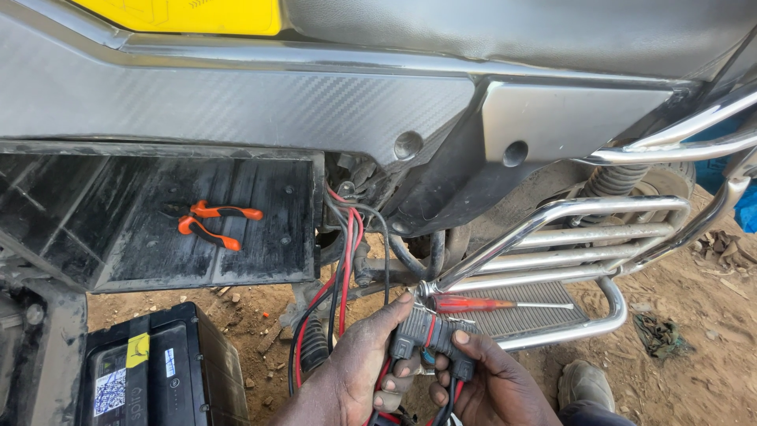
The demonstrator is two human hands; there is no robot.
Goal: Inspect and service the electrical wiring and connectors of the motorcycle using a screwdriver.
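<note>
A grey vehicle body panel (236, 102) filled the top of the frame, with chrome footrest bars (568, 237) at right and a black battery (150, 371) at lower left. At bottom centre, the left hand (355, 371) and right hand (493, 386) both curled tightly around a dark wire connector (430, 335). Orange-handled pliers (211, 222) lay at left; a red screwdriver (489, 304) rested on the footrest.
</note>
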